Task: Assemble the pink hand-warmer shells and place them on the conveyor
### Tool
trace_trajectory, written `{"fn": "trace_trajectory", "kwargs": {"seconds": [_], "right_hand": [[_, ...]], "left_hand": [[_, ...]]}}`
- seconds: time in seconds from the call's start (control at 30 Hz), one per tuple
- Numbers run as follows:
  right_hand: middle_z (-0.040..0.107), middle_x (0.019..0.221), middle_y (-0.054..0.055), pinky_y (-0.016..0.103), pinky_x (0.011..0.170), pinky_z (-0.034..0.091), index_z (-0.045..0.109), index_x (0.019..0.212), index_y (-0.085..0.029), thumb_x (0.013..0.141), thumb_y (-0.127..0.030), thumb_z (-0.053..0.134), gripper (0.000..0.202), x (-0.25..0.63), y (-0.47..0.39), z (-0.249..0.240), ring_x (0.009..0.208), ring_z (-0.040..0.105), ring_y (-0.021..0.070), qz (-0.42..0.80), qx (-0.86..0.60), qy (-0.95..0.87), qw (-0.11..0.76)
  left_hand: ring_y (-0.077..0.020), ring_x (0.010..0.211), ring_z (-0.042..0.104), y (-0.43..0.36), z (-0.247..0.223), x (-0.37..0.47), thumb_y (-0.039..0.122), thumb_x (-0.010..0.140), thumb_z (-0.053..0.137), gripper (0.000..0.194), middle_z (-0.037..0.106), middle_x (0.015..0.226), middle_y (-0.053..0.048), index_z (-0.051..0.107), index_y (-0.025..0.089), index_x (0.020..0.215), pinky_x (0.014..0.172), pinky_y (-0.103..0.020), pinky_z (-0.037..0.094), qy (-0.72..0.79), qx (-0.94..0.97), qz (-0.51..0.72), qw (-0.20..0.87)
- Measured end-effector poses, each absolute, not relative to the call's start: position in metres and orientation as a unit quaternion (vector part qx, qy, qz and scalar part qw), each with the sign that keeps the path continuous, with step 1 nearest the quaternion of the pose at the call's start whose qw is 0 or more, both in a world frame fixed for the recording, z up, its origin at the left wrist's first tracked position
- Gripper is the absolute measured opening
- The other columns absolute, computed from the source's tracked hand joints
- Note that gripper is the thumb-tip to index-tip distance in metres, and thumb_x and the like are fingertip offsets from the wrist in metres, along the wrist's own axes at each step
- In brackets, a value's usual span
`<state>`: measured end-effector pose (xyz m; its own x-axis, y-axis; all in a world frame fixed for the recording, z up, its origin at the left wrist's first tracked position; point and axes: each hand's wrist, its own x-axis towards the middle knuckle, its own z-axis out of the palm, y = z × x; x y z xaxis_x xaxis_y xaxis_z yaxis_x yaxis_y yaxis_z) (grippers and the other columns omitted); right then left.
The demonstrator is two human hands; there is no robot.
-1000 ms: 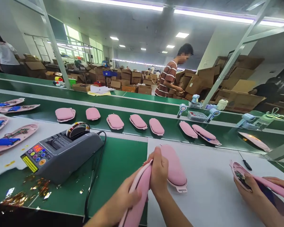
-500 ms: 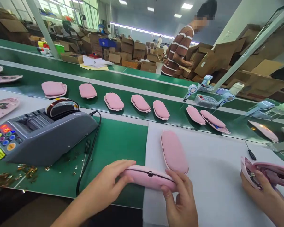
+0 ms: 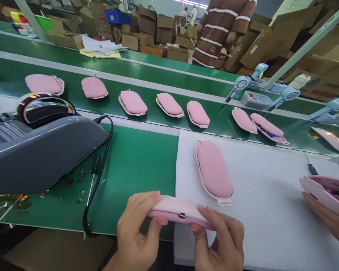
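Observation:
A pink plastic casing (image 3: 179,207), made of two shells, is held edge-on between my hands over the front edge of the bench. My left hand (image 3: 139,229) pinches its left end, thumb below and fingers on top. At the other end my right hand (image 3: 222,237) grips it the same way. A small port opening shows in the seam facing me. Just beyond lies a second pink casing (image 3: 214,169), flat on the white sheet (image 3: 260,210), with a loop tab at its near end.
Several pink casings (image 3: 169,104) line the green belt (image 3: 147,81). At left stands a grey tape dispenser (image 3: 51,150) with a black cable and a screwdriver (image 3: 94,167) beside it. On the right, a co-worker's hand (image 3: 327,222) holds an opened casing (image 3: 324,190). Another person stands behind the belt.
The dark gap along the held casing's seam has narrowed, and the casing has turned slightly in my hands. My view has tipped downward. The co-worker's opened casing has changed angle.

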<state>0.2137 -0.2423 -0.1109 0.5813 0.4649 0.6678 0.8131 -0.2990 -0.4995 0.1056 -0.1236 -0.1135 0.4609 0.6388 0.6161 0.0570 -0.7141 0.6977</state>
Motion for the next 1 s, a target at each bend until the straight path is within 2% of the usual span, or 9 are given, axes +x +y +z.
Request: {"fn": "trace_trajectory", "kwargs": {"seconds": [0.17, 0.27, 0.33, 0.4, 0.53, 0.7, 0.83, 1.0], "right_hand": [[0.055, 0.107, 0.013, 0.041, 0.087, 0.036, 0.059, 0.110, -0.014, 0.093, -0.031, 0.049, 0.026, 0.218, -0.235, -0.102, 0.098, 0.050, 0.0270, -0.232, -0.769, -0.501, 0.322], [0.058, 0.113, 0.015, 0.049, 0.098, 0.027, 0.060, 0.113, -0.013, 0.094, -0.036, 0.047, 0.033, 0.212, -0.224, -0.097, 0.108, 0.047, 0.0315, -0.257, -0.747, -0.547, 0.279], [0.062, 0.114, 0.015, 0.052, 0.104, 0.018, 0.060, 0.116, -0.011, 0.095, -0.035, 0.046, 0.034, 0.208, -0.218, -0.094, 0.111, 0.047, 0.0311, -0.273, -0.729, -0.576, 0.249], [0.065, 0.115, 0.013, 0.049, 0.106, 0.017, 0.059, 0.119, -0.010, 0.096, -0.030, 0.045, 0.033, 0.207, -0.212, -0.093, 0.112, 0.050, 0.0278, -0.263, -0.709, -0.613, 0.228], [0.070, 0.108, 0.003, 0.038, 0.092, 0.028, 0.063, 0.113, -0.017, 0.095, -0.022, 0.049, 0.023, 0.213, -0.208, -0.093, 0.100, 0.060, 0.0198, -0.217, -0.694, -0.637, 0.255], [0.073, 0.098, 0.000, 0.035, 0.077, 0.032, 0.066, 0.104, -0.020, 0.090, -0.018, 0.055, 0.018, 0.214, -0.209, -0.094, 0.087, 0.064, 0.0181, -0.213, -0.693, -0.619, 0.302], [0.074, 0.089, -0.001, 0.035, 0.072, 0.032, 0.068, 0.097, -0.021, 0.087, -0.014, 0.056, 0.017, 0.208, -0.204, -0.091, 0.080, 0.063, 0.0181, -0.224, -0.708, -0.596, 0.305], [0.072, 0.092, -0.002, 0.034, 0.076, 0.032, 0.065, 0.100, -0.021, 0.092, -0.016, 0.050, 0.018, 0.214, -0.198, -0.082, 0.084, 0.062, 0.0163, -0.191, -0.692, -0.635, 0.286]], "left_hand": [[-0.0136, 0.091, 0.061, -0.126, -0.111, 0.098, 0.026, 0.089, 0.055, 0.021, 0.067, 0.097, -0.004, 0.060, 0.019, 0.108, 0.082, -0.022, 0.051, 0.230, 0.800, 0.468, 0.297], [-0.0121, 0.100, 0.062, -0.116, -0.109, 0.086, 0.027, 0.092, 0.050, 0.028, 0.068, 0.108, -0.003, 0.056, 0.023, 0.119, 0.088, -0.019, 0.051, 0.209, 0.832, 0.386, 0.338], [-0.0107, 0.109, 0.061, -0.108, -0.108, 0.078, 0.026, 0.093, 0.051, 0.034, 0.065, 0.119, -0.001, 0.052, 0.027, 0.126, 0.093, -0.017, 0.049, 0.202, 0.844, 0.322, 0.378], [-0.0105, 0.113, 0.060, -0.102, -0.108, 0.073, 0.025, 0.092, 0.052, 0.035, 0.064, 0.124, 0.000, 0.052, 0.028, 0.127, 0.096, -0.017, 0.048, 0.196, 0.841, 0.293, 0.410], [-0.0108, 0.110, 0.062, -0.100, -0.110, 0.074, 0.018, 0.092, 0.049, 0.035, 0.066, 0.121, -0.003, 0.053, 0.022, 0.127, 0.096, -0.017, 0.049, 0.161, 0.838, 0.318, 0.413], [-0.0100, 0.100, 0.066, -0.104, -0.114, 0.082, 0.009, 0.088, 0.048, 0.037, 0.071, 0.110, -0.007, 0.053, 0.017, 0.124, 0.091, -0.015, 0.051, 0.132, 0.823, 0.404, 0.377], [-0.0106, 0.100, 0.067, -0.106, -0.117, 0.087, 0.008, 0.087, 0.049, 0.033, 0.072, 0.107, -0.007, 0.057, 0.017, 0.118, 0.091, -0.016, 0.051, 0.130, 0.801, 0.437, 0.388], [-0.0089, 0.095, 0.068, -0.101, -0.118, 0.087, 0.013, 0.089, 0.051, 0.026, 0.072, 0.102, -0.003, 0.060, 0.018, 0.113, 0.087, -0.012, 0.051, 0.155, 0.794, 0.418, 0.412]]}}
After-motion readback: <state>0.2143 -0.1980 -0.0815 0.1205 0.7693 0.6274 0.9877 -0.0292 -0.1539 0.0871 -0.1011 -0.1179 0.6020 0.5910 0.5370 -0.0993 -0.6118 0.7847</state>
